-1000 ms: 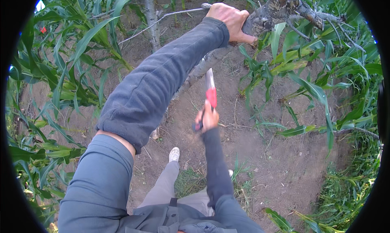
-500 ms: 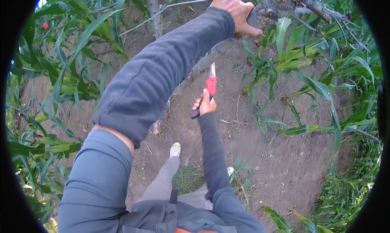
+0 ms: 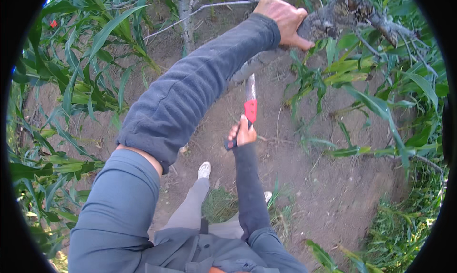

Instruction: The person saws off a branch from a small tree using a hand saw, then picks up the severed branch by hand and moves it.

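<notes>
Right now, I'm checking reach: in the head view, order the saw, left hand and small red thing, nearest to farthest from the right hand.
1. Saw: held in the right hand.
2. Left hand: up ahead, gripping the branch.
3. Small red thing: far upper left, among leaves.

The bare left hand (image 3: 284,21), in a dark grey fleece sleeve (image 3: 183,89), clasps a thick, rough-barked grey branch (image 3: 261,61), thumb spread toward the knotted wood just right of that grip. Below it, the bare right hand (image 3: 245,134) is wrapped around a red-and-black-handled metal saw (image 3: 250,112), its blade rising above this grip to the branch's lower edge, contact unclear. Long-leaved green corn plants (image 3: 373,104) flank both grips, and a white shoe (image 3: 204,170) rests on brown soil (image 3: 333,192) below-left of the lower one
</notes>
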